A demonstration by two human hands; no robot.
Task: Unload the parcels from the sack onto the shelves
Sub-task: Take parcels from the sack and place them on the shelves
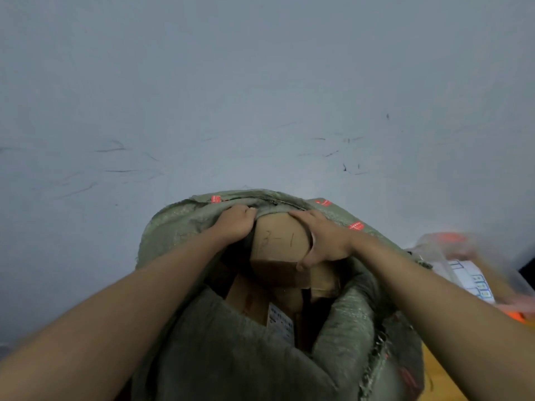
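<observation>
A green woven sack [220, 351] stands open below me, against a grey wall. Several brown cardboard parcels fill it. The top parcel [279, 241] carries handwritten marks on its upper face and sits at the sack's far rim. My right hand [321, 241] grips that parcel, fingers over its far edge and thumb on its near right side. My left hand [234, 222] curls around the sack's far rim just left of the parcel. Deeper inside lies another parcel with a white label [279, 322].
The grey scuffed wall [260, 96] fills the upper view. At the right edge lies a blurred clear plastic bag [463, 267] with white and orange contents, over a yellowish surface [440, 371].
</observation>
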